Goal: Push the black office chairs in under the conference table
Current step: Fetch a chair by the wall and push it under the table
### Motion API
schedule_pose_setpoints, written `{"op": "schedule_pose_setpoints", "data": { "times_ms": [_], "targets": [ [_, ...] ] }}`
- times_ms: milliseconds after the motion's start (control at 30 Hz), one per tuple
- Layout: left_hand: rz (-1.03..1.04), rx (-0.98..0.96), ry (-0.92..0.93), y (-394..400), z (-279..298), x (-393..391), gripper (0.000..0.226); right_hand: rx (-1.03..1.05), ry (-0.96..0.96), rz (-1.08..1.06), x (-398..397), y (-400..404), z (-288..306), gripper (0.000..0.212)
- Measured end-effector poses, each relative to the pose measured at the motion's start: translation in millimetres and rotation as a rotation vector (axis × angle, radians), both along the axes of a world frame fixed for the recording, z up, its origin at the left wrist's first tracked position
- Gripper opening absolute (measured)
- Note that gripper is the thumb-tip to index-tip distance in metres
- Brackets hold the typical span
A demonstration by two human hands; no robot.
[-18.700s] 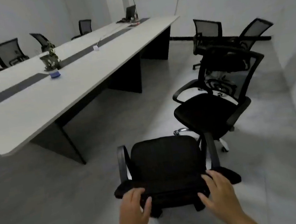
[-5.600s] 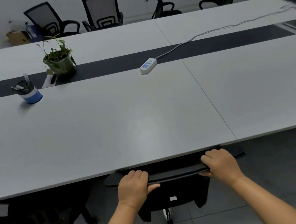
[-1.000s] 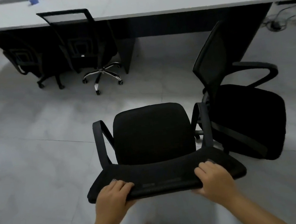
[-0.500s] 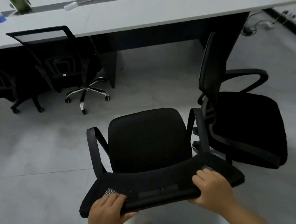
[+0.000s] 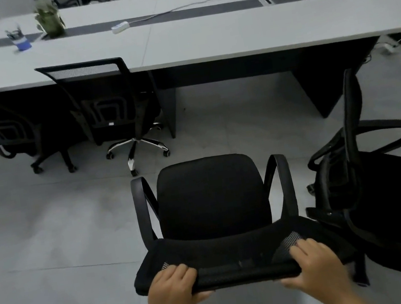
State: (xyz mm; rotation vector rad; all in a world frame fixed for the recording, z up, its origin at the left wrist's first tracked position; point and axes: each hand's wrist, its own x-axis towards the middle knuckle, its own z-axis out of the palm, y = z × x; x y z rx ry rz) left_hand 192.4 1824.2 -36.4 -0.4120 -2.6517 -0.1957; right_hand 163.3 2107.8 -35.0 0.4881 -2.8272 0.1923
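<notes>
The black chair has a soft dark seat, two curved arms and a mesh back. It stands on the floor in front of the desk, not under it yet. The left hand and right hand each have a tight grip, fingers curled over the back's top edge. The desk looks closer than half a second ago. Another chair is beside it, and two chairs are pushed in.
</notes>
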Motion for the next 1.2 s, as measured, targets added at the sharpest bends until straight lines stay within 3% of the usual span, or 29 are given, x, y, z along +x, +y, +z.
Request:
{"op": "schedule_pose_setpoints", "data": {
  "times_ms": [133,233,400,500,600,933,1200],
  "targets": [
    [-0.002,-0.004,-0.032,-19.5,-1.4,-40.5,0.069,0.013,-0.068,-0.006,-39.9,-18.1,-0.7,0.061],
    [-0.017,-0.027,-0.076,-36.5,2.7,-79.3,0.07,-0.038,0.029,-0.013,-72.4,-34.1,-3.4,0.057],
    [-0.022,-0.139,-0.191,-67.1,12.7,-143.0,0.056,-0.143,0.069,-0.004,-129.0,-65.7,-3.4,0.08],
    [-0.022,-0.161,-0.273,-85.8,21.1,-182.3,0.05,-0.115,-0.088,0.008,-169.4,-86.0,-0.5,0.062],
    [-0.021,-0.209,-0.307,-102.2,28.5,-218.3,0.055,-0.087,-0.188,0.074,-204.9,-101.7,2.0,0.061],
    [-0.081,-0.216,-0.303,-107.5,29.8,-302.9,0.052,-0.111,-0.136,0.053,-289.5,-102.6,3.1,0.058],
    [-0.22,-0.233,-0.272,-141.9,24.2,-347.2,0.049,-0.105,-0.094,-0.05,-290.4,-133.4,-1.8,0.056]
  ]
}}
